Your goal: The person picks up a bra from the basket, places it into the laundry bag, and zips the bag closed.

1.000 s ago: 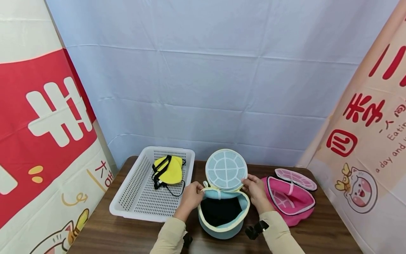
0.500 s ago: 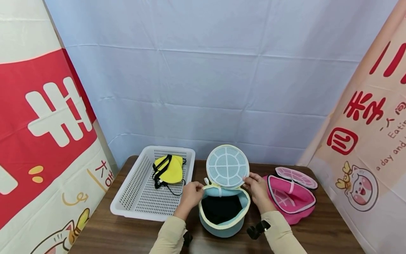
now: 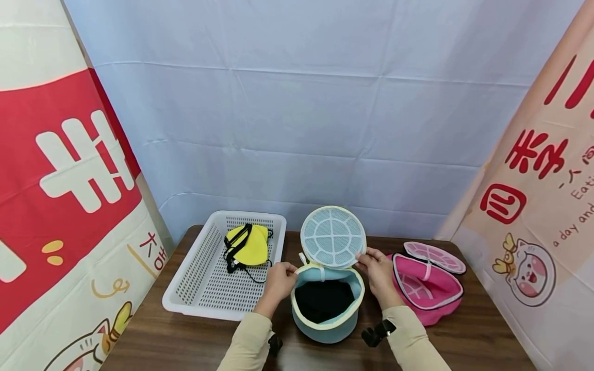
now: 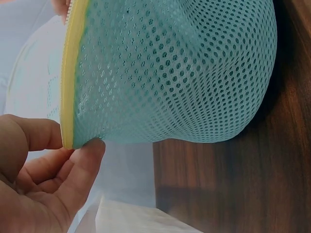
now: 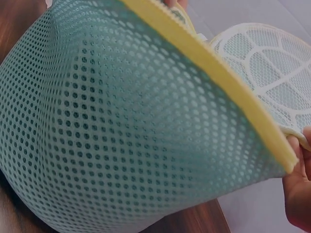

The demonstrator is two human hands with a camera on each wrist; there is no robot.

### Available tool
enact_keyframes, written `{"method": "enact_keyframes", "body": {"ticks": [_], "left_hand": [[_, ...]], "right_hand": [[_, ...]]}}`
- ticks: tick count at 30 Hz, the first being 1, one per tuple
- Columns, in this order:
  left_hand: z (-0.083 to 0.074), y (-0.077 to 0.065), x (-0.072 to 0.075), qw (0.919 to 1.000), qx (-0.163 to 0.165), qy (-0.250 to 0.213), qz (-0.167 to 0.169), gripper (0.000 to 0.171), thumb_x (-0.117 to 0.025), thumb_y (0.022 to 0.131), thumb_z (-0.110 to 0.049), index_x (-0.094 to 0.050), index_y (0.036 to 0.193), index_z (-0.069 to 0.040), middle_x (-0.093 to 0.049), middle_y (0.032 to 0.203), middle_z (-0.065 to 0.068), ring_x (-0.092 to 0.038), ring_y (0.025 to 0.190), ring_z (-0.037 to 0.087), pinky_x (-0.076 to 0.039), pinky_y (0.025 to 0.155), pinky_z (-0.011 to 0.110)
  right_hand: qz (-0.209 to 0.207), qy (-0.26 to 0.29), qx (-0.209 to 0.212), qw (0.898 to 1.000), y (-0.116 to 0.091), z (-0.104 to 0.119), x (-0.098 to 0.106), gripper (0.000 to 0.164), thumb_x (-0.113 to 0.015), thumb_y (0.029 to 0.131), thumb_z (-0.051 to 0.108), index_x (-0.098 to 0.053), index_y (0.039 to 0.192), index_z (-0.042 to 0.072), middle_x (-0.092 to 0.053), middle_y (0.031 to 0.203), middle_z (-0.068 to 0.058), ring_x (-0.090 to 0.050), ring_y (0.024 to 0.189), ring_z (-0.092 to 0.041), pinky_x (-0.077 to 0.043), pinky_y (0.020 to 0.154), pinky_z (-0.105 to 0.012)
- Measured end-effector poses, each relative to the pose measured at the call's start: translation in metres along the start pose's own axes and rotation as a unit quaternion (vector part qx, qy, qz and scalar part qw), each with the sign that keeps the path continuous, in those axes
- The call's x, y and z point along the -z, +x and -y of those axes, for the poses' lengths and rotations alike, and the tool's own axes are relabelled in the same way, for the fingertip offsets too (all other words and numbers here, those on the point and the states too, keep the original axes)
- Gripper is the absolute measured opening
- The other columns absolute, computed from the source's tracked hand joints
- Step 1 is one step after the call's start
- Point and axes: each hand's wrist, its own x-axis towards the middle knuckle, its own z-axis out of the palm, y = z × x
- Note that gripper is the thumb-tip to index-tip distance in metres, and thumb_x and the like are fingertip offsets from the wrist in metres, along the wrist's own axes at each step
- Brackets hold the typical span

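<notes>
A light blue mesh laundry bag (image 3: 325, 334) with a yellow zip edge stands unzipped on the table, a folded black cloth (image 3: 325, 301) inside. Its round lid (image 3: 333, 237) is tipped back behind the opening. My left hand (image 3: 279, 283) pinches the bag's rim at its left rear; the left wrist view has thumb and fingers (image 4: 87, 160) on the yellow edging. At the other side, my right hand (image 3: 378, 273) pinches the lid's lower right edge, with fingertips (image 5: 296, 145) partly cut off in the right wrist view. What the black cloth is cannot be made out.
Left of the bag stands a white perforated basket (image 3: 199, 304) holding a yellow padded piece with black straps (image 3: 252, 248). A pink mesh bag (image 3: 431, 288), its lid (image 3: 433, 256) folded back, lies on the right of the wooden table (image 3: 158, 340). Cloth hangs behind.
The blue bag's lid has lifted slightly and stands a little more upright. Both hands keep their pinch. The whole view has shifted a little; basket and pink bag stay put.
</notes>
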Motion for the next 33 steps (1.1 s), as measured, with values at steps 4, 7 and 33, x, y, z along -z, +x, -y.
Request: {"method": "enact_keyframes", "body": {"ticks": [4, 7, 33], "left_hand": [[-0.0016, 0.0004, 0.0005, 1.0, -0.001, 0.005, -0.003, 0.01, -0.061, 0.084, -0.004, -0.07, 0.086, -0.007, -0.061, 0.073, -0.001, -0.054, 0.063, 0.013, -0.045, 0.055, 0.03], [-0.0021, 0.0003, 0.0004, 1.0, -0.005, 0.005, -0.006, 0.01, -0.061, 0.085, -0.004, -0.071, 0.086, -0.007, -0.062, 0.075, 0.0, -0.055, 0.063, 0.013, -0.045, 0.055, 0.029], [-0.0024, 0.002, 0.0005, 0.9994, -0.015, -0.029, -0.014, 0.007, -0.063, 0.085, -0.003, -0.07, 0.086, -0.005, -0.061, 0.074, -0.001, -0.054, 0.064, 0.013, -0.046, 0.055, 0.028]], "right_hand": [[-0.004, 0.013, 0.003, 1.0, 0.0004, 0.0005, 0.0005, 0.016, -0.059, 0.083, -0.012, -0.054, 0.098, -0.007, -0.058, 0.077, -0.006, -0.063, 0.067, -0.013, -0.052, 0.066, -0.025], [-0.01, 0.022, 0.004, 1.0, 0.0, 0.0001, 0.001, 0.013, -0.06, 0.083, -0.012, -0.057, 0.091, -0.002, -0.058, 0.076, -0.007, -0.064, 0.067, -0.014, -0.052, 0.066, -0.026], [0.034, 0.056, 0.024, 0.998, -0.0051, -0.0033, 0.002, 0.025, -0.058, 0.081, -0.017, -0.062, 0.073, 0.006, -0.061, 0.076, -0.014, -0.067, 0.073, -0.02, -0.052, 0.071, -0.033]]}}
